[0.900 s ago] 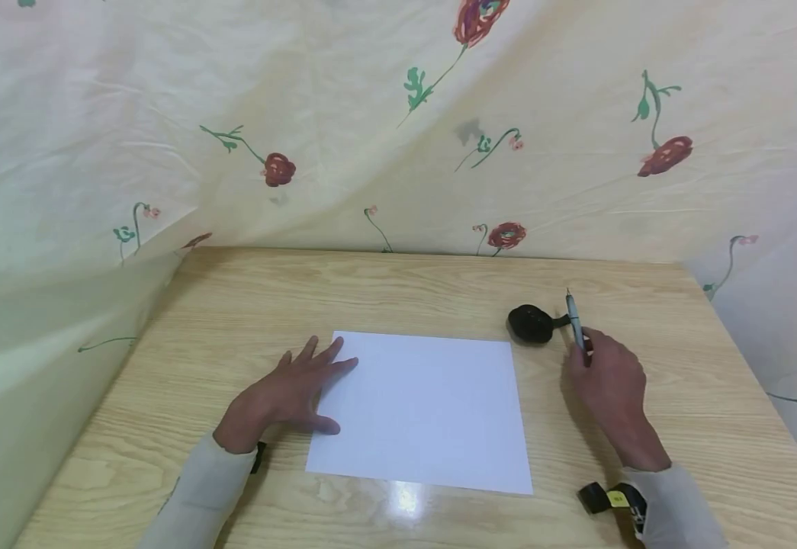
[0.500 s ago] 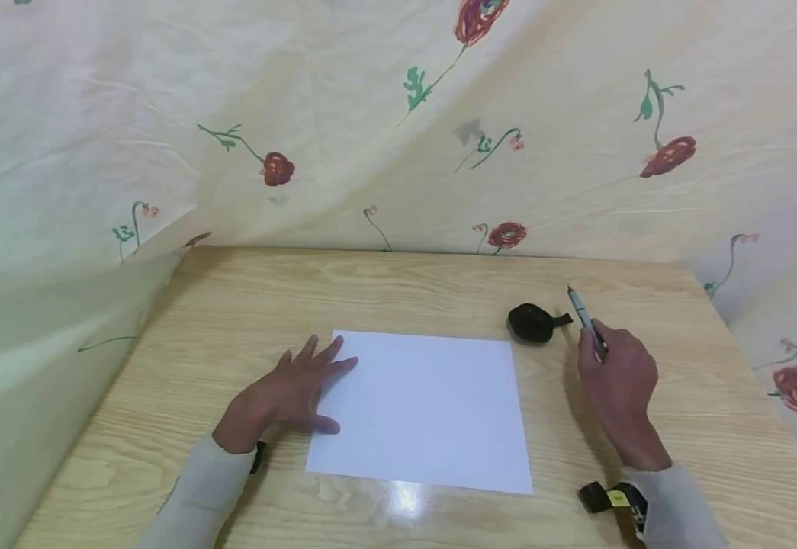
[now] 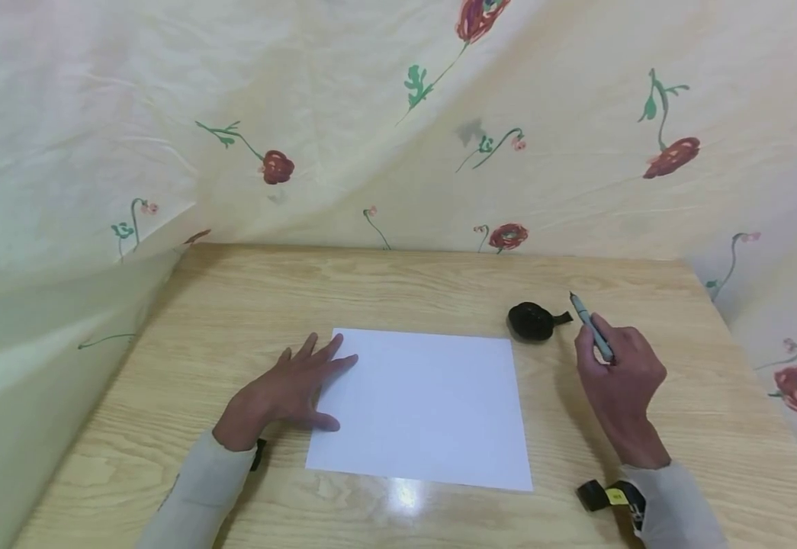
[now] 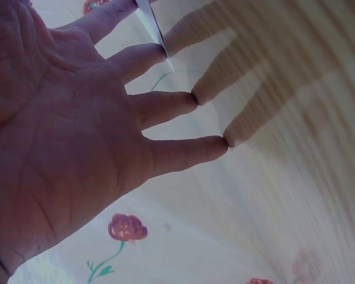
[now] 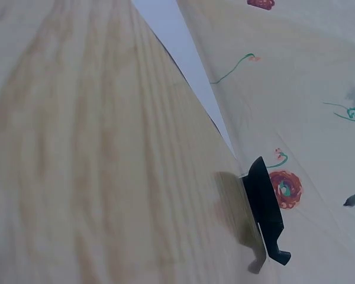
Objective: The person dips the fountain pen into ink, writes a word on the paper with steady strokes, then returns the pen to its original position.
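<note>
A white sheet of paper lies flat on the wooden table. My left hand spreads its fingers over the sheet's left edge, thumb and forefinger on the paper. In the left wrist view, fingertips of that hand meet the tabletop beside the paper's edge. To the right of the sheet, my right hand holds a grey pen between thumb and fingers, its dark tip pointing away and up to the left. Only the pen's tip end shows in the right wrist view; the right hand itself is out of that frame.
A black rounded object with a short tab lies behind the sheet's far right corner, left of the pen. The wooden table ends at a pale flowered cloth hanging behind and along both sides. Both wrists wear black straps.
My right hand has shifted slightly to the right, and the pen has turned in its fingers from nearly upright in view to a slant. My left hand and the paper hold their place.
</note>
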`<state>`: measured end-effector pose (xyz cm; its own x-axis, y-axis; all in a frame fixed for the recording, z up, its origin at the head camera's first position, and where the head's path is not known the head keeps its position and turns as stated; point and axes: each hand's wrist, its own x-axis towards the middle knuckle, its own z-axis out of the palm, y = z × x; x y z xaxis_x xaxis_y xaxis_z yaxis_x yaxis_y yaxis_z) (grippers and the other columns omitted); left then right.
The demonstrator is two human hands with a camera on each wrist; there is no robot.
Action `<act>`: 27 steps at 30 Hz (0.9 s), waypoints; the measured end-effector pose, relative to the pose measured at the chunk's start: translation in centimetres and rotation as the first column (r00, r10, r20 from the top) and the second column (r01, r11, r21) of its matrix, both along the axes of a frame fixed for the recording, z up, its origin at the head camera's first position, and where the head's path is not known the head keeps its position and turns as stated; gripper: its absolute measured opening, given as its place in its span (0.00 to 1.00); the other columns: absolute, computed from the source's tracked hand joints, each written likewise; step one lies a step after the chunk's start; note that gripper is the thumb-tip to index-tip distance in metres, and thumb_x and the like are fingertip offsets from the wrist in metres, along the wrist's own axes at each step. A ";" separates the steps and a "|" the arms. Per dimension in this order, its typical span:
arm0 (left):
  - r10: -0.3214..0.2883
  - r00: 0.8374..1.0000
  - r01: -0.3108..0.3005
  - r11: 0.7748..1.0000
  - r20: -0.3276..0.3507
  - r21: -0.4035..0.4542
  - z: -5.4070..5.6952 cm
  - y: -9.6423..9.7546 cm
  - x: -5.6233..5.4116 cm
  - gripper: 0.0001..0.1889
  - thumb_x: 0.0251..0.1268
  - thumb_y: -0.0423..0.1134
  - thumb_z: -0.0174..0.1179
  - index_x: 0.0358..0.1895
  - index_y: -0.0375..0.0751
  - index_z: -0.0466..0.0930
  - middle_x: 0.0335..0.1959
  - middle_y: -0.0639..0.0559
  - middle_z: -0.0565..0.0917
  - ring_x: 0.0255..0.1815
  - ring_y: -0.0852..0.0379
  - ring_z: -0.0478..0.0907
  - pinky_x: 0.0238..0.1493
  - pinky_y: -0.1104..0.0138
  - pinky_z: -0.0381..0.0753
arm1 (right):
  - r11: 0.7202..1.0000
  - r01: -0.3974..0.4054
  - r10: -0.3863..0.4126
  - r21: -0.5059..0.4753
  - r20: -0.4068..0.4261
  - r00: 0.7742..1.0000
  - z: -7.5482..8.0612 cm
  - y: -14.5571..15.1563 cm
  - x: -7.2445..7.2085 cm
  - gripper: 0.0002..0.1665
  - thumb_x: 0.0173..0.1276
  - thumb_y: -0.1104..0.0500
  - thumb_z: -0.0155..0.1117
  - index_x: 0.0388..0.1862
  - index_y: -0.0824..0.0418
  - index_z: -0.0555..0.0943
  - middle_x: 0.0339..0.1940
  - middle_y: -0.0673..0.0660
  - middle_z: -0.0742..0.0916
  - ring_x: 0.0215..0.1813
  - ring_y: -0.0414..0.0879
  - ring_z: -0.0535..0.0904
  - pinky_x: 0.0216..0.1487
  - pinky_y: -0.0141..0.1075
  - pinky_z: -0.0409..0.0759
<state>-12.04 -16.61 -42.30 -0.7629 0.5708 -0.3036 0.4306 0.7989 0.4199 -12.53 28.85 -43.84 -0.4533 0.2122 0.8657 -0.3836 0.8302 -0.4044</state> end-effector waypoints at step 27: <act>0.015 1.000 -0.015 1.000 -0.018 -0.021 -0.9 0.0 1.2 0.52 0.51 0.57 0.74 0.79 0.54 0.55 0.82 0.44 0.44 0.80 0.33 0.33 0.69 0.31 0.42 | 0.973 -0.226 0.222 0.043 0.077 0.972 -1.4 0.3 0.9 0.18 0.69 0.62 0.56 0.50 0.70 0.85 0.31 0.65 0.89 0.41 0.23 0.76 0.45 0.15 0.68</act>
